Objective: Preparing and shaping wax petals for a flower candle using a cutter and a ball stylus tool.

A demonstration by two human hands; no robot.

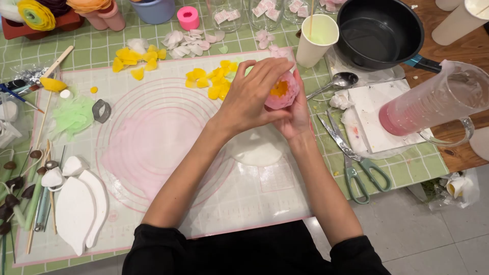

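Both hands meet at centre frame: the left hand (pixel 253 97) curls its fingers over a pink flower (pixel 281 91) with a yellow heart, the right hand (pixel 297 118) cups it from beneath, apparently to steady the soft petals. Yellow petals (pixel 214 81) lie loose at 11 o'clock on the pink-ringed mat (pixel 153 147), within easy reach. Scissors (pixel 351 158) rest at 4 o'clock. At 3 o'clock a clear jug (pixel 438 104) lies tipped, pink liquid inside; at 1 o'clock, an empty black pan (pixel 379 33) and a paper cup (pixel 317 38) with a stick
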